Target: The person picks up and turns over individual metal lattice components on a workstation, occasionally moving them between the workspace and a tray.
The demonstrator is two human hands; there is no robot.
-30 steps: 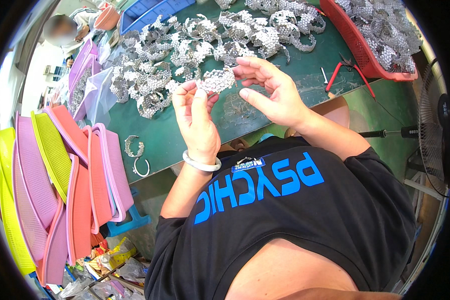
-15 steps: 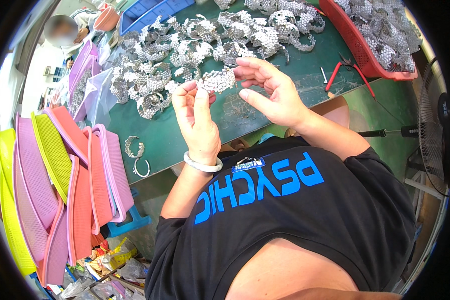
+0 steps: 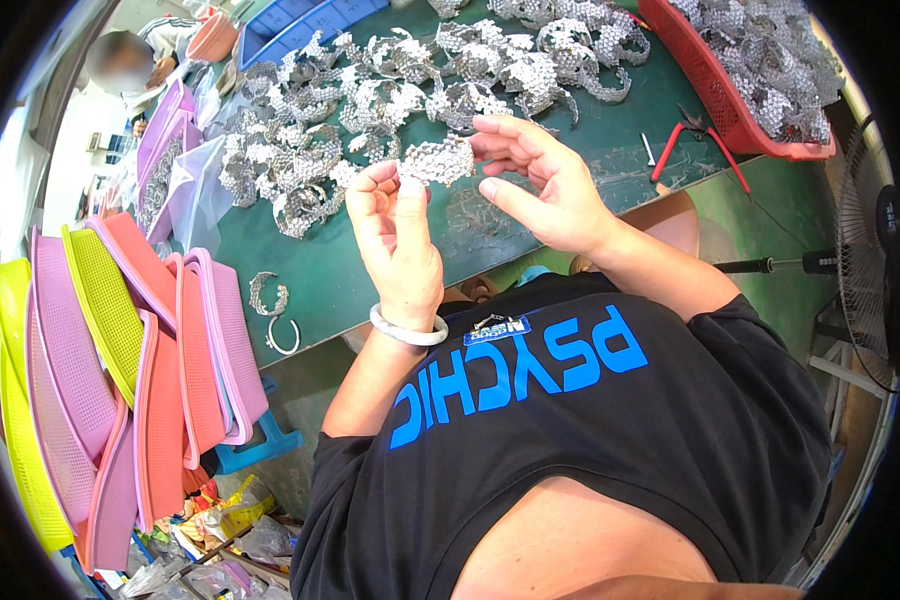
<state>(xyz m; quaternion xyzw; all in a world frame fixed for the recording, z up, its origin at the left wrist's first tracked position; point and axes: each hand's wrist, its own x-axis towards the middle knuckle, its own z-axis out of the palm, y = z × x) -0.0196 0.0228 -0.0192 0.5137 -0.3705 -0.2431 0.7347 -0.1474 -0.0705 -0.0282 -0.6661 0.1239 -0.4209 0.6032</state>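
Observation:
Above the near part of the green table, I pinch a silver, scale-textured cuff bracelet [image 3: 438, 161] at its left end between the thumb and fingers of my left hand [image 3: 400, 235]. A pale bangle circles that wrist. My right hand [image 3: 545, 185] is open at the bracelet's other end, thumb and fingers apart. Whether its fingertips touch the metal, I cannot tell. Behind both hands lies a wide heap of similar silver cuffs [image 3: 395, 85]. One more cuff [image 3: 268, 294] and a thin plain ring-shaped band [image 3: 285, 336] rest at the table's left.
A red basket [image 3: 705, 90] of silver pieces stands at the far right, near red-handled pliers [image 3: 705, 145]. Stacked coloured plastic baskets [image 3: 205, 360] crowd the left side. A blue bin [image 3: 305, 30] sits at the back, a fan [image 3: 870, 250] at right. Another person is at far left.
The bracelet has turned slightly, so its scaled outer face shows more broadly. My left hand has shifted a little to the right; my right hand has barely moved.

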